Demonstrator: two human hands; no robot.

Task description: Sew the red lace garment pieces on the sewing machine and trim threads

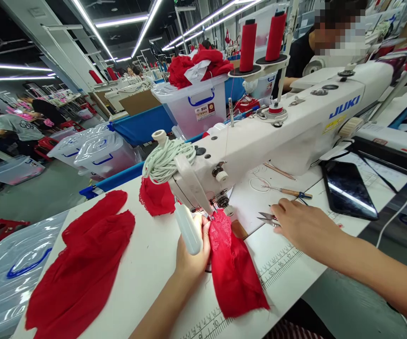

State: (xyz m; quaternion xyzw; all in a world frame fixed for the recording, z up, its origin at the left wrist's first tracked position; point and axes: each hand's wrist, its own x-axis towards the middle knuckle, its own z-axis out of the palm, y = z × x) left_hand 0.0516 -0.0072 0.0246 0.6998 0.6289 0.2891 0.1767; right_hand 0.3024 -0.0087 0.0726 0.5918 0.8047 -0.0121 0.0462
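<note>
A white sewing machine (pixel 277 125) stands across the table. Under its needle area lies a red lace-trimmed fabric piece (pixel 233 273), hanging down toward the table's front edge. My left hand (pixel 203 256) is at the needle, its fingers closed on the left edge of this fabric; a pale grey cover on the machine head hides part of the hand. To the right, my right hand (pixel 291 223) is closed around small thread snips (pixel 269 219), whose blades point left toward the fabric. Left of the machine, more red fabric pieces (pixel 86 263) lie on the tabletop.
A phone (pixel 348 188), an awl-like tool with a wooden handle (pixel 291 192) and a printed ruler (pixel 281 266) are on the right. Red thread cones (pixel 248 47) stand behind the machine. Beyond are plastic bins (pixel 198 103) and a co-worker (pixel 298 56). Bundled pale cord (pixel 168 157) hangs on the machine head.
</note>
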